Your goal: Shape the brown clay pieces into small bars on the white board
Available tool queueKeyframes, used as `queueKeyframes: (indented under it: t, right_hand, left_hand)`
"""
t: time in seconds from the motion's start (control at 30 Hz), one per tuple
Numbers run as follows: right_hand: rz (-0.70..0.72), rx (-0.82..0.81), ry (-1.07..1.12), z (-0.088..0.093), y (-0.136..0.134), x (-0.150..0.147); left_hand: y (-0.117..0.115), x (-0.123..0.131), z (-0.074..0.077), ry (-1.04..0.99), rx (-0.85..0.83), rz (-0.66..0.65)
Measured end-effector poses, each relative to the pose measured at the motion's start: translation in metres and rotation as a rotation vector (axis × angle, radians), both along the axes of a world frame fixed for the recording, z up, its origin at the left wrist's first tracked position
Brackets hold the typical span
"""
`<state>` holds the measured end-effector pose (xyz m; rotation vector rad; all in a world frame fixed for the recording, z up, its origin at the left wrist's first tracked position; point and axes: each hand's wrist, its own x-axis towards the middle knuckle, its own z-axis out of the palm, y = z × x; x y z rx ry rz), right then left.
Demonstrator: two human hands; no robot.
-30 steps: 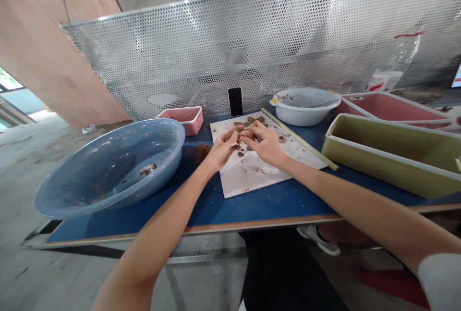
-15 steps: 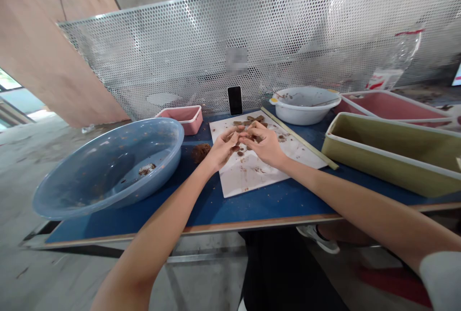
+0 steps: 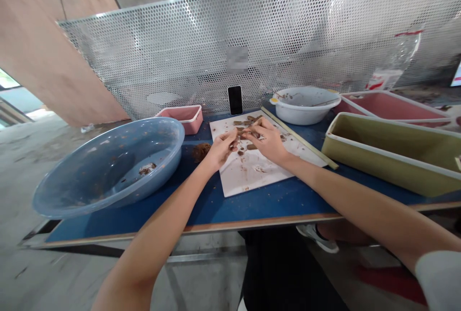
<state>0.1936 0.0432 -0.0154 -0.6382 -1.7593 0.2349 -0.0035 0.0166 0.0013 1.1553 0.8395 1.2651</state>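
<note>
Over the white board (image 3: 234,181), both hands meet at a small brown clay-like piece (image 3: 244,131). My left hand (image 3: 222,150) pinches its left end between thumb and fingertips. From the other side, my right hand (image 3: 267,142) has its fingers closed on the right part, hiding some of it. Several short brown pieces (image 3: 248,122) lie on the board behind the hands, and another brown piece (image 3: 252,147) is just beneath them. Crumbs and smears mark the board. A rough brown lump (image 3: 200,152) sits on the blue table left of my left hand.
A large blue basin (image 3: 108,200) stands at the left, beside a small pink tub (image 3: 192,123). A phone (image 3: 235,100) leans on the perforated metal screen (image 3: 180,61). Right of the board are a light strip (image 3: 298,138), a white basin (image 3: 302,116), a green planter (image 3: 389,171) and a pink planter (image 3: 396,104).
My hands have drawn slightly apart, so the brown piece between them shows more. My right hand has shifted a little to the right, uncovering another piece on the board.
</note>
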Motion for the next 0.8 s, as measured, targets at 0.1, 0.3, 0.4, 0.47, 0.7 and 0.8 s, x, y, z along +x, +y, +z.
queueKeyframes:
  t: [0.1,0.3,0.4,0.47,0.7,0.8]
  right_hand:
    - [-0.016,0.058,-0.067,-0.0023,0.0069,0.0056]
    - [0.022,0.106,-0.124,-0.0047,0.0092,0.0076]
    - [0.025,0.092,-0.161,-0.0053,0.0097,0.0082]
    - [0.032,0.103,-0.168,-0.005,0.0105,0.009]
    - [0.011,0.108,-0.187,-0.0036,0.011,0.0092]
    - [0.017,0.136,-0.197,-0.0041,0.0099,0.0082]
  left_hand:
    - [-0.001,-0.0015,0.0011,0.023,-0.011,0.007]
    - [0.0014,-0.0037,-0.0034,0.071,-0.001,-0.017]
    - [0.0035,-0.0048,-0.0065,0.073,0.012,-0.023]
    - [0.0044,-0.0051,-0.0074,0.074,0.009,-0.019]
    - [0.0043,-0.0051,-0.0054,0.095,0.0,-0.003]
    - [0.0028,-0.0052,-0.0041,0.11,0.007,0.004]
